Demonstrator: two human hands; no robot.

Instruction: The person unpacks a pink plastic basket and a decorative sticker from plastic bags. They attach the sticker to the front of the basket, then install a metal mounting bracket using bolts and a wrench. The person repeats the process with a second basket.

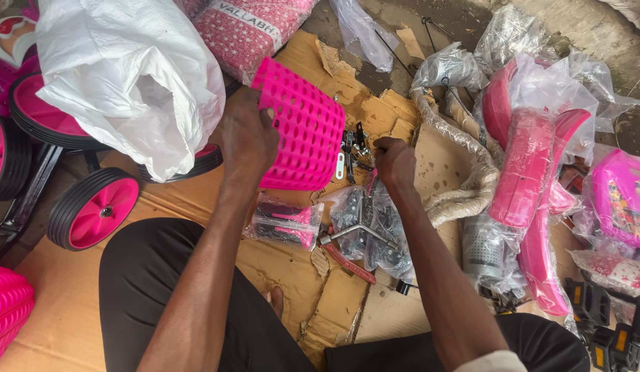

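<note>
Pink plastic basket (302, 127) with a grid of holes was held at its left edge by the left hand (247, 138), fingers wrapped over the rim, thumb side tucked behind. One basket in the grip; a second pink ribbed piece (6, 306) sat at the far lower left, well apart from both hands.

Right hand (395, 162) had fingers pinched narrow over a small cluster of metal brackets (354, 148) lying just right of the basket; could not tell whether the fingertips actually held a piece or only touched it.

Just below the right fingers: one clear bag of metal hardware (375, 227) and one red-handled pliers (347, 262) beside it. Below the left fingers: one clear bag with pink-and-black grips (285, 224).

Small wheels with pink hubs and black tyres: one (92, 207) in full view left of the left hand, at least three more partly hidden by one white plastic bag (127, 76) above them.

Right of the right fingers: one paper-wrapped curved handlebar (471, 179), pink mudguards (530, 179) in clear wrap, count unclear. Two black pedals (609, 324) with orange reflectors at lower right. One pink patterned wrapped package (247, 31) above the basket.

Surface was flattened, torn brown cardboard (65, 303) laid on a concrete floor (471, 17), grey and dirty at the top. Person sat on the cardboard in black trousers (148, 289), knees spread either side of the work.
</note>
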